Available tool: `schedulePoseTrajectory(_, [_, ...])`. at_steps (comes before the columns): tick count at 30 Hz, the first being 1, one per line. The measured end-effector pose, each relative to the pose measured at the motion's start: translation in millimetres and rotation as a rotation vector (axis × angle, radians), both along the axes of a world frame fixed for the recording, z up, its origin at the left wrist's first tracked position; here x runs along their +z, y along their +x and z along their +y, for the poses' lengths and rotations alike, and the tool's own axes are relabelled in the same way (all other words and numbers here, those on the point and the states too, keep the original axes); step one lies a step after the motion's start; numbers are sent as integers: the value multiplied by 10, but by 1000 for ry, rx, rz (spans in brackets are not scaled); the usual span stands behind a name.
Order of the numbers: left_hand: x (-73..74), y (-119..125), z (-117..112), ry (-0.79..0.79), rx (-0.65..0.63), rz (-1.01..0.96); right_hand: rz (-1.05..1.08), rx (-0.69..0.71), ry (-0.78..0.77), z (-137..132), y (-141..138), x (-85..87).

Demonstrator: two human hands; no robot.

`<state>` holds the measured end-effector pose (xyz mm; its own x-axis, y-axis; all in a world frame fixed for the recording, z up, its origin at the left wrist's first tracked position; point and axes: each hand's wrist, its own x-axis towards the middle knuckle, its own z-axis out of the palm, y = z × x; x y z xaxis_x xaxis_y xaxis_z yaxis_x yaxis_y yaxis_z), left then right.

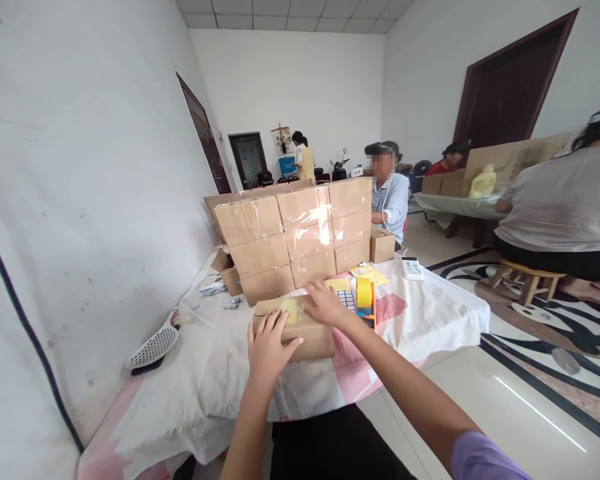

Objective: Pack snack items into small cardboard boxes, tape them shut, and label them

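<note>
A closed brown cardboard box (310, 343) lies in front of me at the table's near side, with a pale yellow patch on its top. My left hand (273, 339) rests on the box's left part, fingers spread over the top and thumb pointing right. Toward the far right corner of the same box, my right hand (325, 303) lies with its fingers stretched across the top. Just right of the box stands a tape dispenser (365, 300) with a yellow roll, beside a blue-and-white grid sheet (347, 300).
A taped stack of cardboard boxes (307, 233) stands behind my box. An electric swatter (155, 347) lies at the left. A small open box (229, 270), yellow sheets (373, 273) and a white device (412, 268) share the table. A person (390, 200) sits across; others are farther off.
</note>
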<state>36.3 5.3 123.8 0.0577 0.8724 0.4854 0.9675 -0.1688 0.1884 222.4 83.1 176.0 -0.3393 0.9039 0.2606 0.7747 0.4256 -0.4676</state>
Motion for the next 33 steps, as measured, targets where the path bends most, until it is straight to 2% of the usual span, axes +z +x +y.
schedulePoseTrajectory(2, [-8,-7,-8,9,-5,11,-22,184,51,-181,69,-129])
schedulePoseTrajectory(4, [-19,-13,-14,31,-9,21,-21,278,110,-358,140,-276])
schedulePoseTrajectory(8, [-102,-43,-59,97,-33,55,49,253,189,-558,271,-524])
schedulePoseTrajectory(12, [-318,-138,-190,254,-35,117,235,310,188,-532,384,-675])
schedulePoseTrajectory(16, [-517,-259,-328,369,-50,196,244,424,112,-414,455,-646])
schedulePoseTrajectory(19, [-563,-316,-404,408,-67,224,157,500,135,-369,465,-549])
schedulePoseTrajectory(22, [-582,-357,-459,418,-101,214,170,537,213,-409,499,-506])
schedulePoseTrajectory(24, [-644,-410,-468,435,-96,156,275,510,228,-496,598,-526])
schedulePoseTrajectory(27, [-866,-564,-386,458,-71,41,507,399,146,-731,935,-606])
schedulePoseTrajectory(30, [-1177,-753,-157,379,-163,65,655,249,82,-1076,1479,-683])
schedulePoseTrajectory(33, [-1461,-827,146,261,-264,105,648,19,149,-1421,2115,-649])
